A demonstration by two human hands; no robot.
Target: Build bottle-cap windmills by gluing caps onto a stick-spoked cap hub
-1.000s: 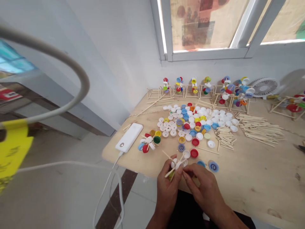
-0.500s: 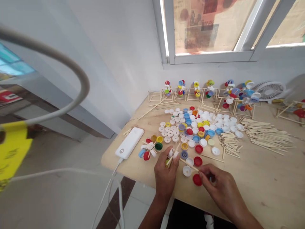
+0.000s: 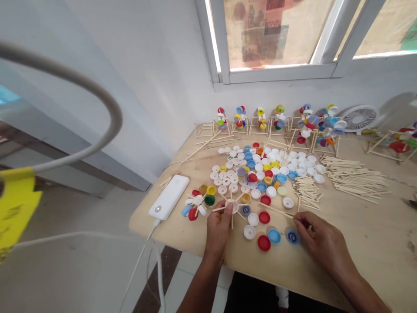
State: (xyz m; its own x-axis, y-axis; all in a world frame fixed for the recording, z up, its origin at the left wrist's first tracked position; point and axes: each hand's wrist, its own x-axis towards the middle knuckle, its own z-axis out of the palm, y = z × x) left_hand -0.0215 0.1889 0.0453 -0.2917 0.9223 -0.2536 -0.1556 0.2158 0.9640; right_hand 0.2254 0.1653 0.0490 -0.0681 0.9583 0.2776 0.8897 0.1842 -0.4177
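Thin wooden stick (image 3: 276, 210) just picked up, pinched in the right hand (image 3: 321, 237), while the left hand (image 3: 218, 230) grips a white bottle cap (image 3: 232, 206) spoked with sticks.

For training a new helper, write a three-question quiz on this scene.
1. True or false: the left hand holds a white plastic bottle cap with thin wooden sticks radiating from it.
2. Which hand pinches the loose thin wooden stick?
3. What is the white rounded block lying on the wooden tabletop, its white cable running off the edge?

Key: 1. True. 2. The right hand. 3. A power bank.
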